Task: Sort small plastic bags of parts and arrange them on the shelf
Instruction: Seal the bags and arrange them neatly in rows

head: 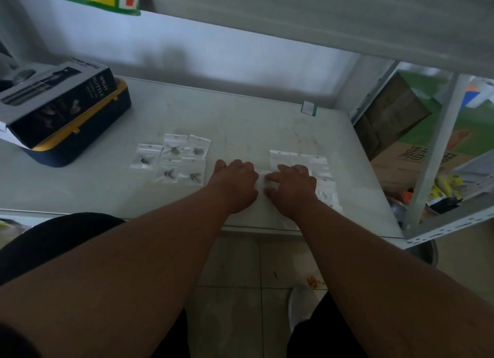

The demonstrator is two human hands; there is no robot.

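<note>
A small white plastic bag lies flat near the front edge of the shelf, pinched between the left hand, fingers curled onto its left edge, and the right hand, fingertips pressed on its right side; which way its long axis runs is hidden. Just right, more white bags overlap in a loose pile. Well to the left, five sorted bags of dark parts lie in two rows, openings toward the wall, near a spray bottle box resting on a navy case.
</note>
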